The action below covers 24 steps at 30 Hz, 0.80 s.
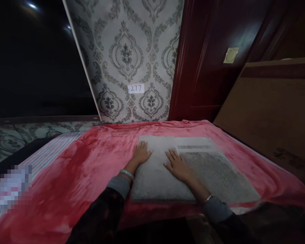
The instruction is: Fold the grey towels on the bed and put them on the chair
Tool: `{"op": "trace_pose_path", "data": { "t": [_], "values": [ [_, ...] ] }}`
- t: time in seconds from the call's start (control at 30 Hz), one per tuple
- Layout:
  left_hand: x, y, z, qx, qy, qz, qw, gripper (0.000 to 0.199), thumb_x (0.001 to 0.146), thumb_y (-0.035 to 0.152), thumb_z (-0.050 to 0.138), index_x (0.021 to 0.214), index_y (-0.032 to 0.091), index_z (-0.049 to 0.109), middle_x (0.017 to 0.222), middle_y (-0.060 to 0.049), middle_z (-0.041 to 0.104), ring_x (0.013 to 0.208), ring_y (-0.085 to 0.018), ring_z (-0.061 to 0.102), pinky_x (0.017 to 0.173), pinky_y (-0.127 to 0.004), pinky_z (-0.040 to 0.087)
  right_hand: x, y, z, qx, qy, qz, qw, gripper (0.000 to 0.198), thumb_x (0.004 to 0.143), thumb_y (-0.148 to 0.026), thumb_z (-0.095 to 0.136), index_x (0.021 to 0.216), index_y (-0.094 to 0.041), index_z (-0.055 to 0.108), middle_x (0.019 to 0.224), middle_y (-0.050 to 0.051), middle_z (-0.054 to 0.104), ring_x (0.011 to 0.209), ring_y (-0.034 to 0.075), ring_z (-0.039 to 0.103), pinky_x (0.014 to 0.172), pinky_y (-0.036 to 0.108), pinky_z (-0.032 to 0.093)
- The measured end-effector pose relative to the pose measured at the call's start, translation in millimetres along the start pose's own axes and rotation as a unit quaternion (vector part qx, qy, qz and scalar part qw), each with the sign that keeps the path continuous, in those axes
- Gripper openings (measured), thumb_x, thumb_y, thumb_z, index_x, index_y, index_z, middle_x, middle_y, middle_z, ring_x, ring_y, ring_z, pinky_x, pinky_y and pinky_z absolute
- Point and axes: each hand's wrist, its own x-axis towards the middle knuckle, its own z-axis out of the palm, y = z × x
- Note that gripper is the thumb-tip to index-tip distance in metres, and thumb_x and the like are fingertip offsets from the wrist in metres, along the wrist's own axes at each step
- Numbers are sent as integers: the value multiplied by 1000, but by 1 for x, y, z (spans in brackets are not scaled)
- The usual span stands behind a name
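Note:
A grey towel lies spread on a red blanket, its left part folded over so that a smooth, lighter layer faces up. The right part shows a rougher, darker grey pile with a pale band near its far edge. My left hand rests flat on the folded part near its far left corner, fingers apart. On the inner edge of that fold lies my right hand, palm down with its fingers spread. Neither hand grips anything; the underside of the fold is hidden.
The red blanket covers the surface, with a striped cloth showing at the left. A dark television screen stands at the back left. On the right leans a large cardboard box, near a dark red door.

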Motion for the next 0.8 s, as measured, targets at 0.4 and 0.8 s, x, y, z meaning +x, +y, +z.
{"op": "trace_pose_path", "data": {
  "t": [0.4,0.8],
  "values": [
    [9,-12,15,82,19,19,996,64,100,48,33,156,16,36,163,-20,29,152,-34,25,117,-55,27,-10,15,-16,59,-42,-23,997,66,100,-52,40,159,-22,31,167,9,19,154,27,16,123,51,16],
    [12,-3,1,84,-9,-2,996,65,100,49,32,157,18,34,164,-19,26,152,-34,23,116,-58,29,-107,198,-60,73,178,329,924,54,88,-28,57,140,-12,55,140,22,58,132,35,51,110,56,37]
  ]
}}
